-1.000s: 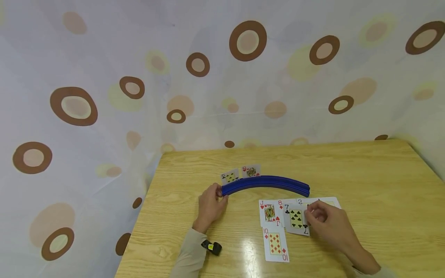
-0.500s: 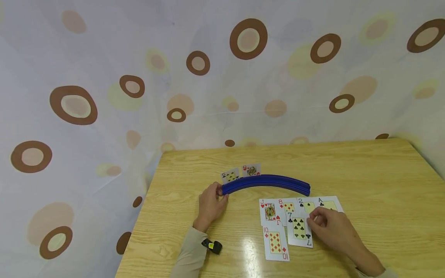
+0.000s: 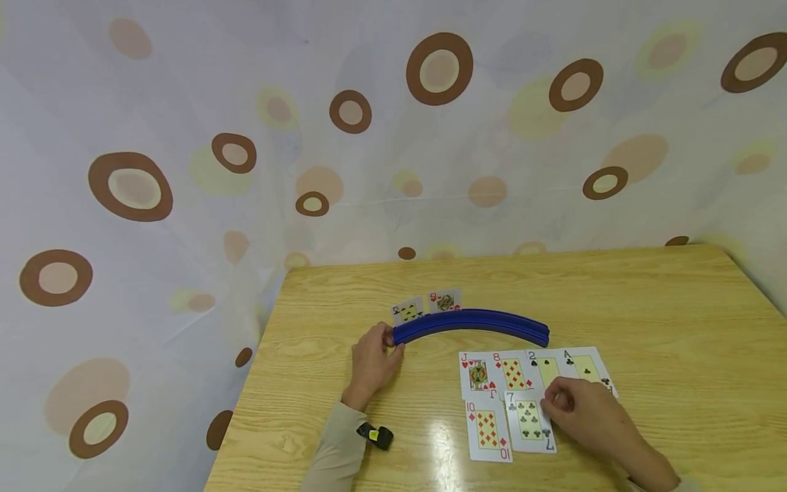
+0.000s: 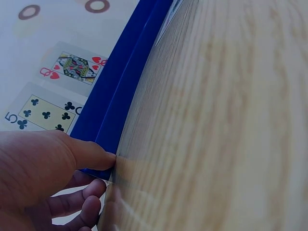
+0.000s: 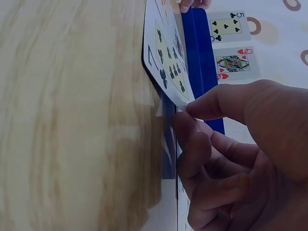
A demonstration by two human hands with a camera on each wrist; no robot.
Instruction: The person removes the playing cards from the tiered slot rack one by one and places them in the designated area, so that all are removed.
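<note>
Blue rack (image 3: 473, 319): L hand (image 3: 371, 362) pinches left end. R hand (image 3: 585, 413) pinches 7 card (image 3: 527, 422), prob. to set down right of 10 card (image 3: 488, 430); next needs soft let-go, flat.

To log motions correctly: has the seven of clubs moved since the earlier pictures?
Yes: in the head view, the seven of clubs came down the picture, to beside the ten of diamonds.

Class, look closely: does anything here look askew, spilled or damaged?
Nothing looks spilled or damaged. The seven of clubs looks tilted in the right wrist view, but the right hand pinches its edge, so that is hardly odd.
</note>
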